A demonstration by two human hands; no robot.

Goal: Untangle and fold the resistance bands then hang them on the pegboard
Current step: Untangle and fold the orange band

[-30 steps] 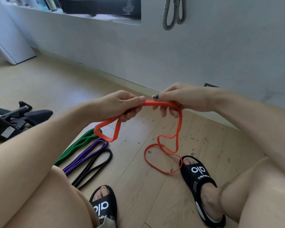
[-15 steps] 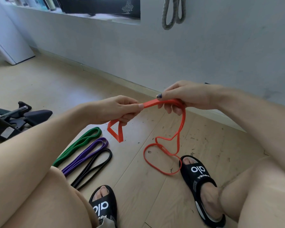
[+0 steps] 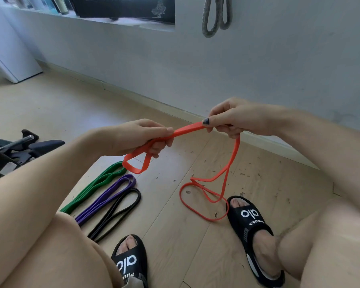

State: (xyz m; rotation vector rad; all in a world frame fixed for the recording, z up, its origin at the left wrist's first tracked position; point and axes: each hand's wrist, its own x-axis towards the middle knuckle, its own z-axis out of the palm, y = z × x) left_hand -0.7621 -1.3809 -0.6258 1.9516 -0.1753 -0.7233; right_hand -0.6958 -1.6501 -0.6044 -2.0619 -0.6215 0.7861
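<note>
An orange resistance band [image 3: 231, 161] stretches between both hands above the wooden floor. My left hand [image 3: 141, 138] grips its doubled end, and a short loop hangs below the fist. My right hand [image 3: 235, 119] pinches the band a little further along, thumb on top. From the right hand the band drops in a long twisted loop that lies on the floor beside my right sandal. Folded green [image 3: 96, 183], purple [image 3: 108, 196] and black [image 3: 116, 213] bands lie side by side on the floor at the left. A grey band [image 3: 215, 15] hangs on the wall above.
My knees fill the lower corners and my feet in black sandals [image 3: 249, 227] rest on the floor [image 3: 175, 235]. Black exercise gear [image 3: 27, 146] sits at the left edge. The white wall [image 3: 258, 69] and its skirting run close behind my hands. A white cabinet [image 3: 6, 53] stands far left.
My hands have drawn apart, showing more band between them. The loop under my left hand has shrunk and risen closer to the fist.
</note>
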